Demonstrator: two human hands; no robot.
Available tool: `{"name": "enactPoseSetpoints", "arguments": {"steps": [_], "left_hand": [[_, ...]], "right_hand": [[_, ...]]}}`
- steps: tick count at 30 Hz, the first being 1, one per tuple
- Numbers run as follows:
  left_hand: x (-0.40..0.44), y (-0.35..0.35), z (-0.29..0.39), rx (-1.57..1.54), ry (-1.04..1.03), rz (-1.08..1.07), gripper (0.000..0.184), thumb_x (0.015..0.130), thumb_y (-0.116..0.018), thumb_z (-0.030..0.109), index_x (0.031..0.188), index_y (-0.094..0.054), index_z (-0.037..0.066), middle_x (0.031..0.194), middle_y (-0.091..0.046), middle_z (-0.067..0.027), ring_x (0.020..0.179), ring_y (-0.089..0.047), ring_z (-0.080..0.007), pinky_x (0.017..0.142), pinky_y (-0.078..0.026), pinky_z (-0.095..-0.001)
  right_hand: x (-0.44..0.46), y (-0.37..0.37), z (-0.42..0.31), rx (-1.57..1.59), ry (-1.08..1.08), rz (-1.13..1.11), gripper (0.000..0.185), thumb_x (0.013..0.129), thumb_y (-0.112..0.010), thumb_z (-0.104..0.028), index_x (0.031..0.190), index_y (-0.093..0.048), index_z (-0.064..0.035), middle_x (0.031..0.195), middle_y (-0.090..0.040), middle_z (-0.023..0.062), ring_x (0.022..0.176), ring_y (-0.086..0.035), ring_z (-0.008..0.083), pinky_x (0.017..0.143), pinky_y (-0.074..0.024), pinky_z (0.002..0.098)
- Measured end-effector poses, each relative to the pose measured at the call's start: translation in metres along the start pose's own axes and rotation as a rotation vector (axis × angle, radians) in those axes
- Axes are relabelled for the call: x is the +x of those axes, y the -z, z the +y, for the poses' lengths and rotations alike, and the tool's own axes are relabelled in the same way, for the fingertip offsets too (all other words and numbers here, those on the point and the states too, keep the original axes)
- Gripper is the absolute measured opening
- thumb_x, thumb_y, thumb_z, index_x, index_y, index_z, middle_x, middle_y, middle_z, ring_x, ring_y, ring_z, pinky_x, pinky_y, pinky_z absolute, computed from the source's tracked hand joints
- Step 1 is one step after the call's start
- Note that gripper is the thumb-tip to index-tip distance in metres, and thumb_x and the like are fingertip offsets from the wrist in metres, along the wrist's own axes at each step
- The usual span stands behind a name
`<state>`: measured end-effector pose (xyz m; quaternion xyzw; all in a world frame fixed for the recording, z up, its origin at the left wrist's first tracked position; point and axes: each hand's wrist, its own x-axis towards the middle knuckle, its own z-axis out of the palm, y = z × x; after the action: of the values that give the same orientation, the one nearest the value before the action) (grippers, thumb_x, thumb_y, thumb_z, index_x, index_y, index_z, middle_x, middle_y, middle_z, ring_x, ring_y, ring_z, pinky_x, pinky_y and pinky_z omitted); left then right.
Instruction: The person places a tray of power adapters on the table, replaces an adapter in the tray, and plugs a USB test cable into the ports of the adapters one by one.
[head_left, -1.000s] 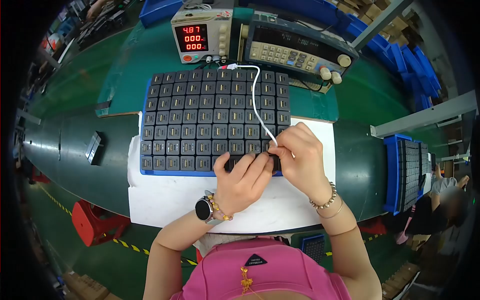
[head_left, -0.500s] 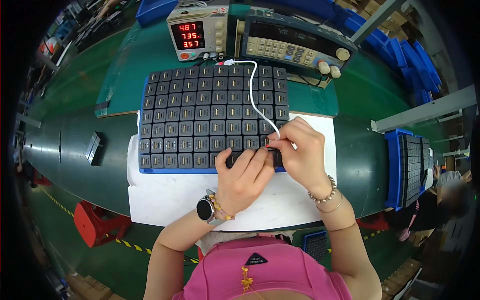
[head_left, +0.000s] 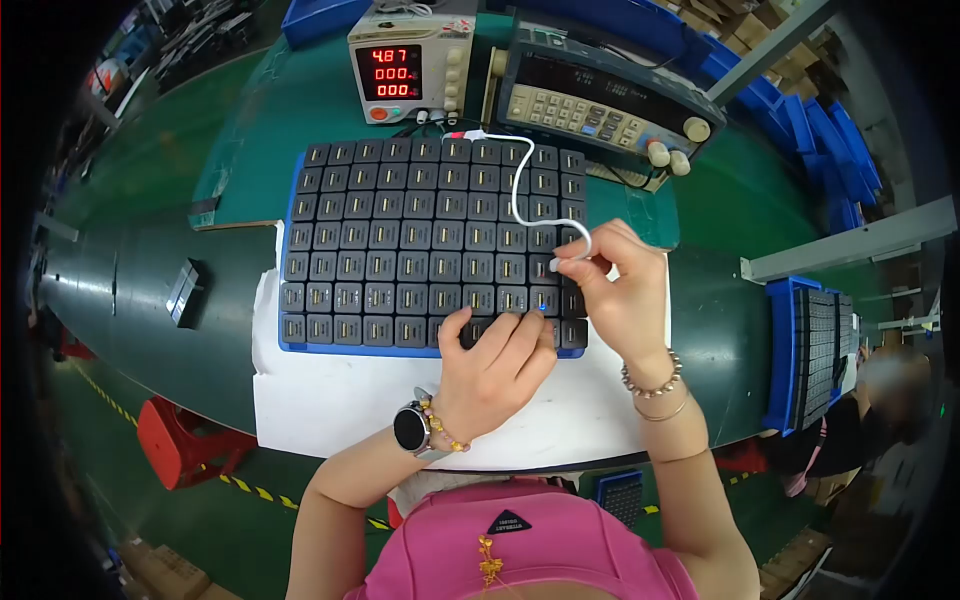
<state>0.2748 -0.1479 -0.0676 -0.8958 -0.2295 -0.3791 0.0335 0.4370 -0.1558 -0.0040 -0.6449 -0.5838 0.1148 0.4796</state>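
A slim white cable [head_left: 517, 185] with a small white plug [head_left: 555, 265] loops down over rows of matte-black, square-topped plastic blocks [head_left: 410, 268], packed in a shallow blue plastic tray [head_left: 360, 350] on the bench [head_left: 245, 180]. The cable looks light, soft and springy, so it is best taken by its stiffer plug, where pinching should not kink it. The blocks seem light, hard and rather smooth; packed this tightly, they offer mainly their tops to the fingers, and their metal-lined ports are probably the delicate part.

With the tray as the dial, the right hand [head_left: 625, 290] is past three o'clock, its grip closed to a narrow thumb-and-finger pinch on the plug; whether the plug touches a block cannot be told. At five o'clock the left hand [head_left: 495, 360] grasps nothing, its fingers spread and resting on the front blocks. A small blue light [head_left: 543, 307] glows at four o'clock, just beside its fingertips.
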Motion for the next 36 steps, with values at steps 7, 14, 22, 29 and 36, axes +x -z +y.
{"name": "enactPoseSetpoints", "arguments": {"steps": [7,14,22,29,36], "left_hand": [[0.000,0.000,0.000,-0.008,-0.001,0.012,0.020,0.074,-0.070,0.020,0.089,-0.065,0.009,0.102,-0.061,-0.0007,0.088,-0.058,-0.0139,0.092,-0.031,-0.0488],[-0.001,-0.002,0.000,-0.027,0.011,0.024,0.017,0.073,-0.072,0.018,0.086,-0.065,0.009,0.102,-0.061,-0.0014,0.088,-0.059,-0.0148,0.091,-0.031,-0.0503],[0.015,0.017,-0.002,-0.010,0.052,-0.163,0.044,0.068,-0.075,0.028,0.105,-0.063,0.008,0.112,-0.059,-0.0034,0.104,-0.054,-0.0190,0.092,-0.030,-0.0557],[0.021,0.020,-0.002,0.006,0.085,-0.268,0.058,0.065,-0.074,0.029,0.116,-0.059,0.006,0.120,-0.055,-0.0046,0.110,-0.051,-0.0179,0.094,-0.030,-0.0578],[0.021,0.016,-0.001,0.022,0.083,-0.213,0.040,0.076,-0.062,0.018,0.113,-0.061,0.003,0.116,-0.057,-0.0054,0.104,-0.053,-0.0154,0.097,-0.027,-0.0550]], "right_hand": [[-0.004,-0.004,0.006,-0.119,0.072,0.016,0.010,0.068,-0.071,0.003,0.069,-0.063,-0.0020,0.067,-0.062,0.0065,0.063,-0.053,0.0243,0.055,-0.0426,0.0334],[-0.003,-0.006,0.008,-0.163,0.169,-0.021,0.012,0.066,-0.068,0.006,0.070,-0.062,-0.0028,0.067,-0.059,0.0072,0.065,-0.053,0.0264,0.057,-0.0432,0.0356],[0.000,-0.003,0.005,-0.224,0.181,-0.104,0.011,0.067,-0.068,0.004,0.070,-0.061,-0.0032,0.067,-0.058,0.0087,0.068,-0.054,0.0287,0.059,-0.0447,0.0376],[-0.001,-0.001,0.002,-0.141,0.073,-0.115,0.009,0.069,-0.069,0.002,0.077,-0.065,-0.0015,0.075,-0.065,0.0094,0.071,-0.059,0.0279,0.063,-0.0478,0.0343],[-0.002,-0.008,0.002,-0.230,0.243,-0.054,0.011,0.068,-0.067,0.007,0.073,-0.061,-0.0001,0.069,-0.058,0.0107,0.066,-0.054,0.0290,0.058,-0.0437,0.0367]]}}
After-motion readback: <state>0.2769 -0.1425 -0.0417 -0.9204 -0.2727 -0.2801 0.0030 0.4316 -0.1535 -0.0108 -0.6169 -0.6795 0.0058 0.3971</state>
